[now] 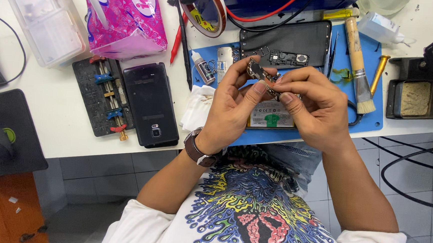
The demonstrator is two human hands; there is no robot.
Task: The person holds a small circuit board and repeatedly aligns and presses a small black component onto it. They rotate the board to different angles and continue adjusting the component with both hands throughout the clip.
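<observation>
Both hands are up over the blue mat, pinching a small phone board between them. The left hand has its grip closed on the left end of the board, thumb and fingertips clamped on it, and there's a brown-strapped watch on that wrist. The right hand is closed on the board's right end the same way, thumb tip pressed against it right next to the left thumb. So the board sits in the air between the two hands, tilted a bit, just above the middle of the mat.

Right under the hands on the mat there's a battery with a green mark on its label, mostly covered by the fingers. Further back lies an opened phone frame with some small metal bits just left of it. Off to the right of the mat: a wooden-handled brush, a brass-coloured tool, and a tray with a sponge past the mat edge.

Left side of the white worktop has a black phone lying back-up, touching or nearly touching a black board holder with little blue and red clamps. Behind those is a pink tissue pack and a clear plastic box. A roll of amber tape sits at the far edge, with red and black leads running past it. White tissue is crumpled just left of the left hand.
</observation>
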